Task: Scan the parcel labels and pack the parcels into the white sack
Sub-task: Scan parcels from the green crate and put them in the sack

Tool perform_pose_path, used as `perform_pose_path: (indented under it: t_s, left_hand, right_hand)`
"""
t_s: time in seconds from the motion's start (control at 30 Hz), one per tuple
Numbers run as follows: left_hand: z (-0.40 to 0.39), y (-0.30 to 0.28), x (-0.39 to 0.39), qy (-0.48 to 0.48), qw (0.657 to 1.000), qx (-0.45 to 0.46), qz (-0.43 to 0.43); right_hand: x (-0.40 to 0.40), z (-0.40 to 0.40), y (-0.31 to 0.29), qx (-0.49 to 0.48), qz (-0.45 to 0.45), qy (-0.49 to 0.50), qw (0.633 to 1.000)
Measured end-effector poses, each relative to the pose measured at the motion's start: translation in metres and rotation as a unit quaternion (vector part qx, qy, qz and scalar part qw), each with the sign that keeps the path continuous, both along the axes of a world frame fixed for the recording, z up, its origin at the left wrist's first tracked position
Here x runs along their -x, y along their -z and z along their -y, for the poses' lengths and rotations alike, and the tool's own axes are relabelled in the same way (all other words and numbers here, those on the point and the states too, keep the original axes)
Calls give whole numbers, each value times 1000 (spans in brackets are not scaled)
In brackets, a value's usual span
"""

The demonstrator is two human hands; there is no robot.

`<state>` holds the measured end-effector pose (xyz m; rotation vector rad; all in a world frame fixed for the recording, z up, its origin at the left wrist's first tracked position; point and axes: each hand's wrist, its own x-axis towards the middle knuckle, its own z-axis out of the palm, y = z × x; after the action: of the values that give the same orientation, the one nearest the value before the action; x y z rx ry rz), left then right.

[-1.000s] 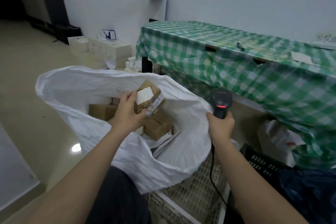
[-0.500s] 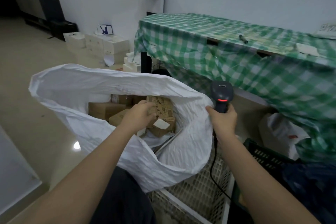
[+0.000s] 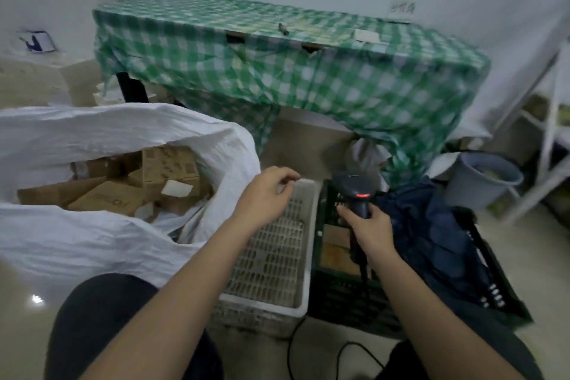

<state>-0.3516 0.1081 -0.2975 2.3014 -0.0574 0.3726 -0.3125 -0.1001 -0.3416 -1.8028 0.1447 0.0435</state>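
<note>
The white sack [image 3: 77, 244] stands open at the left, with several brown cardboard parcels [image 3: 166, 170] inside. My left hand [image 3: 265, 194] hovers over the white slotted crate [image 3: 274, 250], just right of the sack, holding nothing, its fingers loosely curled. My right hand [image 3: 370, 225] grips the dark barcode scanner [image 3: 354, 191] by its handle, red light lit, above the black crate [image 3: 345, 293]. Brown parcels [image 3: 336, 247] lie in that black crate, partly hidden by my hand.
A table under a green checked cloth [image 3: 277, 65] stands right behind the crates. Dark blue fabric [image 3: 431, 225] drapes over the black crate's right side. A grey bucket [image 3: 484, 179] and a white shelf frame [image 3: 549, 133] are at the right. The scanner cable [image 3: 308, 348] trails on the floor.
My left hand let go of the parcel inside the sack and came out to the right over the white crate. My right hand released the sack's rim and carried the scanner right, over the black crate.
</note>
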Motion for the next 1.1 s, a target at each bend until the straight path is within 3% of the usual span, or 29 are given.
perform_pose_path:
  t_s: [0.3,0.43,0.6,0.73,1.1]
  left_hand:
    - [121,87,-61,84,975,-20,-204]
    - [140,145,-102,77,957,-43,-278]
    - [158,205,-160,90,946,-82,-300]
    - [181,256,-201,100,914,-125,-372]
    - [213,367,-238,-41,844,-175,-506]
  right_hand:
    - [-12,124,57,-23,-72,94,993]
    - [-55,135,96,-24,-104,97,990]
    - [-123,139,133,-28,-115,98,988]
    - [-154,142,172,-32,-151,92,984]
    - [-210,173,226,-84,-284,85,951]
